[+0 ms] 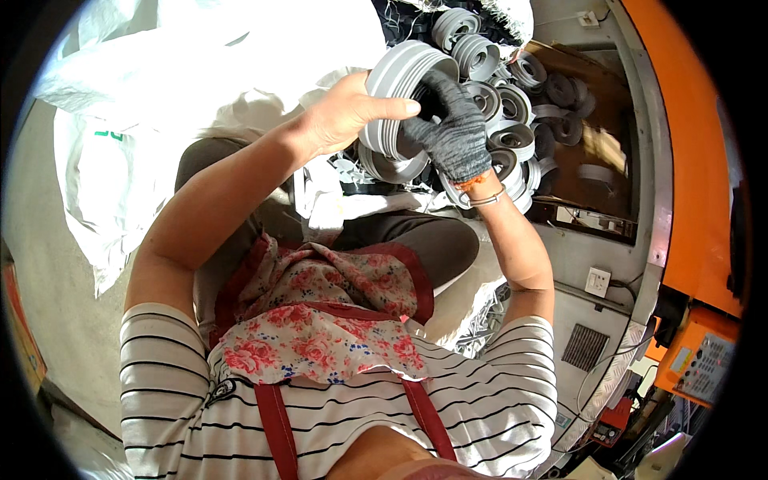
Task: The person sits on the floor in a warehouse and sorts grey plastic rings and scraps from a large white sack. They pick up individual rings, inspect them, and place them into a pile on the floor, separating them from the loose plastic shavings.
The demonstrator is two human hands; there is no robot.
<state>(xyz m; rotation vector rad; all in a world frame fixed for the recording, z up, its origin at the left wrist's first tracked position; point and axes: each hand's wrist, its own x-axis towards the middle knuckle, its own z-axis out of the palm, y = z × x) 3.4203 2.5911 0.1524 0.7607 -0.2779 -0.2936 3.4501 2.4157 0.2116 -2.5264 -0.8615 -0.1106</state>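
A large grey plastic ring-shaped part with ridged bands round its outer wall is held up in front of me, its opening turned to the right. My bare left hand grips it from the left side, thumb laid across the ridges. On the right, my right hand wears a dark grey knit glove with an orange cuff. Its fingers curl into the part's opening, and their tips are hidden there. Another grey ring part lies just below the held one.
Several grey ring parts lie heaped to the right, some inside a brown-floored opening of a machine. White sacking spreads across the left. An orange machine panel and a control box stand at the far right.
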